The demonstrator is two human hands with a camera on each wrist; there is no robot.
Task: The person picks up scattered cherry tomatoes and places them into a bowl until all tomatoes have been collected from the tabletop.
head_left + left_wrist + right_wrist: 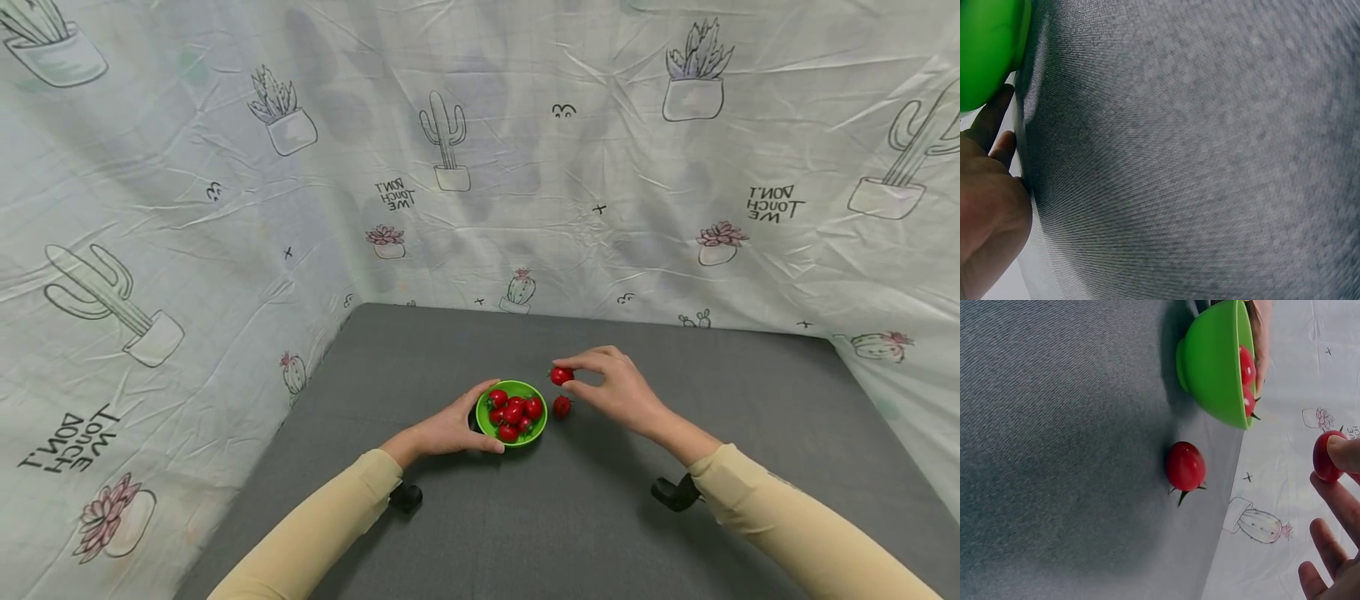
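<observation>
A small green bowl [492, 434] stands on the grey table with several red cherry tomatoes [513, 410] inside. My left hand [447, 427] grips it from the left, thumb at the near rim and fingers round the far side. Between thumb and fingertips, my right hand [619, 390] pinches one cherry tomato [1324, 456], held up above the table to the right of the bowl. Another cherry tomato [1185, 466], with a green stem, lies on the table beside the bowl, below the right hand. In the left wrist view the bowl [988, 50] shows only in part.
The grey table [525, 525] reaches back to a white curtain [525, 167] printed with potted cacti, which also hangs at both sides. Black straps [406, 497] show below each wrist, near the cuffs of the beige sleeves [330, 521].
</observation>
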